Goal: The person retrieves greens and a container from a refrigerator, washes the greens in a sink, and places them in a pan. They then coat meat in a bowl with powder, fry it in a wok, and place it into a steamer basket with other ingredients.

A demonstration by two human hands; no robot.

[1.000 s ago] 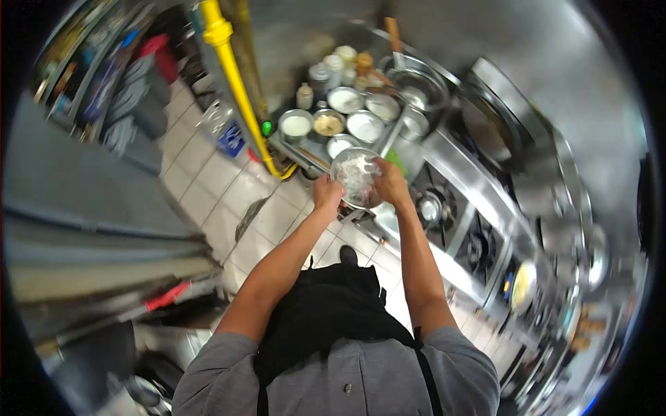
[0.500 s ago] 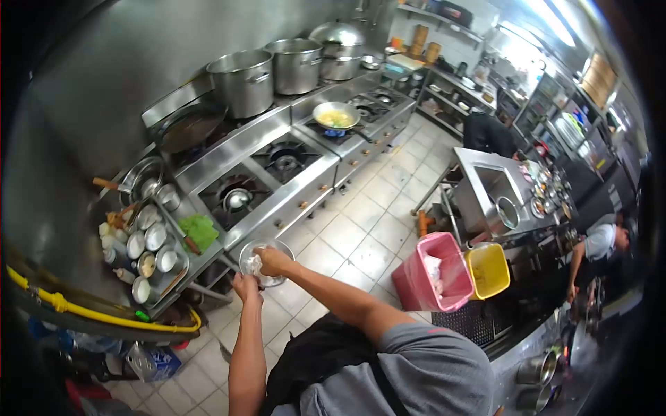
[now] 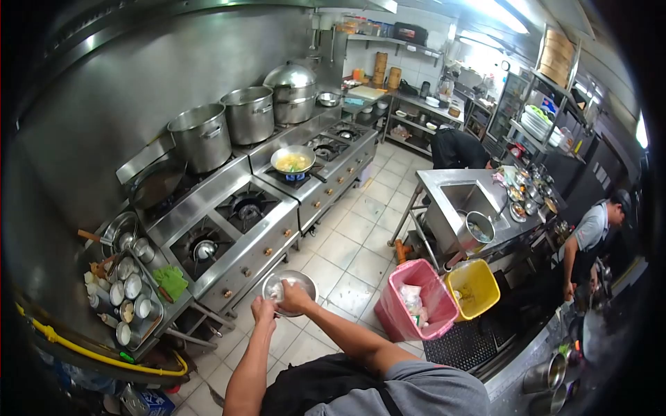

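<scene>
In the head view, a round metal bowl is held over the tiled floor, with something whitish in it. My left hand has its fingers closed on the bowl's near left rim. My right hand reaches into the bowl, fingers closed at the whitish stuff, which is too small to name. A pan with yellow food sits over a blue flame on the stove, beyond my hands. Left of them, several small containers stand on a tray beside a green cloth.
Tall pots line the stove's back. To the right stand a pink bin, a yellow bin and a steel sink table. One co-worker is at the far right; another, in dark clothes, bends behind the sink.
The view has tilted up and shifted, showing more shelves and ceiling. Both hands and the bowl appear farther right and lower. My right hand is still in the bowl.
</scene>
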